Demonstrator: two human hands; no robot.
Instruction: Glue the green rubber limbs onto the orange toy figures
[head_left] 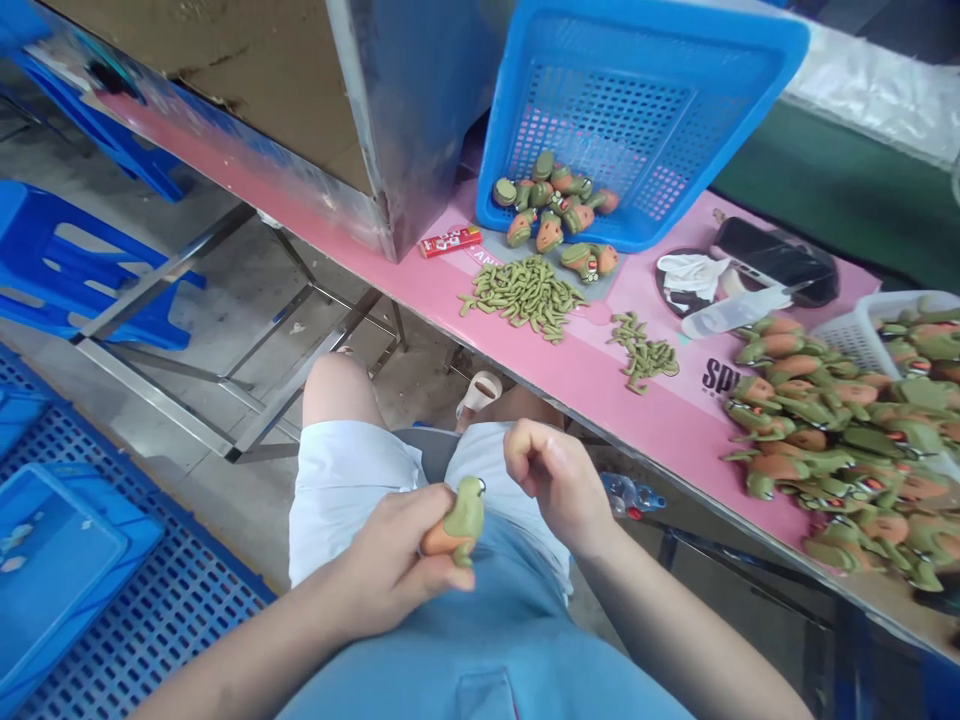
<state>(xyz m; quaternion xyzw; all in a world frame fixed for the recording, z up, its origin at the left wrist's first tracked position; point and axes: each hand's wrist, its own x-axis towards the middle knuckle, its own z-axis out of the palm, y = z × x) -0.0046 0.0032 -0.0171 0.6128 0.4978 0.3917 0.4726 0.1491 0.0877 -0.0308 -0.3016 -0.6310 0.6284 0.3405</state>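
My left hand (397,565) is closed around a small green and orange toy figure (459,522), held over my lap. Just right of it, my right hand (555,480) has its fingers curled into a loose pinch; what it holds is hidden. On the pink table top (600,370) lie two piles of small green pieces (525,290) (643,355). A large heap of finished green and orange figures (832,440) lies at the right.
A tilted blue basket (637,110) holds several more figures (555,195). A metal box (300,110), a red packet (450,240), a phone (772,260), a white cloth, a white basket (870,330). Blue crates (67,570) on the floor at left.
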